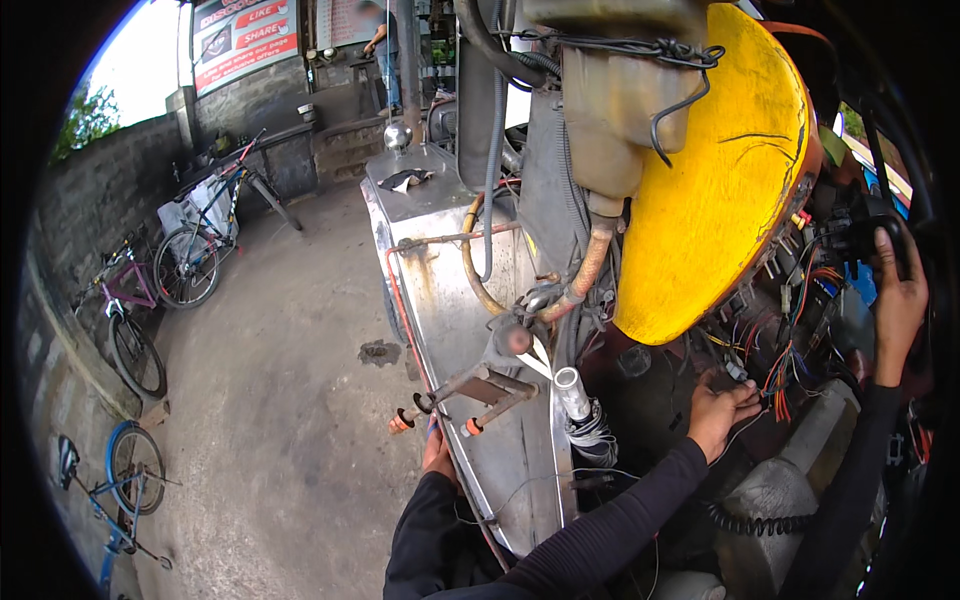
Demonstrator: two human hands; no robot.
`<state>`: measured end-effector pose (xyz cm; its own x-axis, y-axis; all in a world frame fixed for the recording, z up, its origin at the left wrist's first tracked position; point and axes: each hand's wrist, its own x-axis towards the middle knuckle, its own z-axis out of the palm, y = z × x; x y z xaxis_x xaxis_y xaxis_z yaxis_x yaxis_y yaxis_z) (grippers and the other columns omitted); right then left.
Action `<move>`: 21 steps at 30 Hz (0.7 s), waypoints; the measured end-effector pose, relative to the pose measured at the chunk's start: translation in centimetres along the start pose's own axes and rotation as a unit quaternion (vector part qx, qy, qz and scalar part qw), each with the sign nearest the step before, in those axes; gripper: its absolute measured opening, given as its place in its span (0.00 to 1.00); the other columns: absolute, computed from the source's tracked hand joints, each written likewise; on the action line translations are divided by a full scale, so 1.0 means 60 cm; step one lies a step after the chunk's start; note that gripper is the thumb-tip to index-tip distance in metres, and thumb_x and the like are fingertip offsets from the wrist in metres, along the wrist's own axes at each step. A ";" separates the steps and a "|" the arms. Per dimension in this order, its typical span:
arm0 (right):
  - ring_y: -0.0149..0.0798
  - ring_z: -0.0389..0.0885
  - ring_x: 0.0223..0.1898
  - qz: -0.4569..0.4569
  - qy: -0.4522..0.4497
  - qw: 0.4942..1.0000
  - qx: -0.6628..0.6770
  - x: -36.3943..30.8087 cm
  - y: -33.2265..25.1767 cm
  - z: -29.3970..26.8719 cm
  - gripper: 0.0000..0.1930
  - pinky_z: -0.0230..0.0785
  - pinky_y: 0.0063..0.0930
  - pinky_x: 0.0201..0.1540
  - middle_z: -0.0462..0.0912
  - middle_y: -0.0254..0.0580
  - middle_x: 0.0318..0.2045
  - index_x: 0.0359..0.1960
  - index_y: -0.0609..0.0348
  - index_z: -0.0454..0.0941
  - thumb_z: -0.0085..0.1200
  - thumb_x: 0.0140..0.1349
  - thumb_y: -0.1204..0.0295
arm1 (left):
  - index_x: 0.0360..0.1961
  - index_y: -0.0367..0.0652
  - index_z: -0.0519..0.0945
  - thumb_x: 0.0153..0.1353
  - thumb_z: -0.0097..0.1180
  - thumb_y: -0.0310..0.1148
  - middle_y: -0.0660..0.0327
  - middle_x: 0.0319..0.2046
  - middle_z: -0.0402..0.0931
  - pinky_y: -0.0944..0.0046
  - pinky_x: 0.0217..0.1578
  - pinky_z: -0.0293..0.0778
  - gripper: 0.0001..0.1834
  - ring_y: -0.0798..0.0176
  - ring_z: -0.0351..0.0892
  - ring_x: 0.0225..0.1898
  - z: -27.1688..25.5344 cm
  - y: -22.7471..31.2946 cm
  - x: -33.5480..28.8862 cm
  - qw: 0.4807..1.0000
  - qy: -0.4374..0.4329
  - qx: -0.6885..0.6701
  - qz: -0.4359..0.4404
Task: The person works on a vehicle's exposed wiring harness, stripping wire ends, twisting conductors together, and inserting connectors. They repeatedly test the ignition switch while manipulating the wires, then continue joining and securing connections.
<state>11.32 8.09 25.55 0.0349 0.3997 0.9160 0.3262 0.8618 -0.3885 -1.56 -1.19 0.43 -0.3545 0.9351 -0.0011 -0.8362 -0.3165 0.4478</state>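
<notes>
My left hand [438, 458] is closed at the left edge of a long metal panel [490, 440], just below a bracket with orange-tipped ends [462, 395]. A small blue bit shows at its fingertips; what it grips is mostly hidden. My right hand [718, 415] reaches in under a yellow panel [715, 190], fingers pinched together beside a white connector [737, 370]. What the pinch holds is too small to make out. A thin wire [740, 432] runs down past these fingers. Bundled coloured wires [785, 375] hang just to the right.
A co-worker's hand [898, 305] is raised at the right, by a dark part. A stained plastic tank [620, 110] hangs above a hose [585, 275]. An open pipe end [567, 378] stands near my right arm. Bicycles [187, 265] lean along the left wall; a person [388, 55] stands far back.
</notes>
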 end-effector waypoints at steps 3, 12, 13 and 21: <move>0.25 0.82 0.40 -0.016 0.009 0.999 0.027 -0.008 -0.011 0.003 0.26 0.73 0.20 0.46 0.87 0.38 0.45 0.63 0.63 0.78 0.65 0.69 0.60 | 0.66 0.35 0.58 0.64 0.63 0.20 0.48 0.46 0.78 0.49 0.49 0.87 0.34 0.53 0.84 0.45 0.001 -0.001 0.003 1.000 -0.006 0.002 -0.006; 0.21 0.76 0.31 -0.032 0.022 0.994 0.100 -0.099 -0.070 0.010 0.26 0.68 0.17 0.33 0.84 0.35 0.44 0.62 0.63 0.77 0.69 0.64 0.68 | 0.60 0.35 0.63 0.61 0.62 0.17 0.51 0.40 0.80 0.42 0.51 0.85 0.28 0.52 0.84 0.44 0.002 0.029 -0.008 1.000 -0.006 0.021 0.020; 0.21 0.76 0.31 -0.049 -0.005 0.991 0.123 -0.126 -0.054 0.010 0.22 0.69 0.17 0.33 0.83 0.35 0.45 0.60 0.63 0.77 0.66 0.66 0.71 | 0.60 0.34 0.63 0.62 0.62 0.17 0.51 0.41 0.81 0.42 0.51 0.85 0.28 0.51 0.85 0.44 0.005 0.029 -0.010 0.999 0.016 0.019 0.024; 0.35 0.78 0.22 0.110 -0.435 0.893 -0.028 -0.225 -0.005 -0.068 0.09 0.71 0.31 0.32 0.85 0.46 0.27 0.42 0.65 0.84 0.62 0.61 0.76 | 0.49 0.34 0.70 0.64 0.62 0.20 0.52 0.39 0.82 0.47 0.49 0.86 0.16 0.52 0.86 0.41 0.005 0.008 -0.008 1.000 0.003 0.004 0.018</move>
<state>14.59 1.18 13.72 -0.6354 0.6702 0.3835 0.4499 0.7250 -0.5215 -1.66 -1.72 0.93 -0.3861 0.9224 0.0097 -0.8202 -0.3482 0.4539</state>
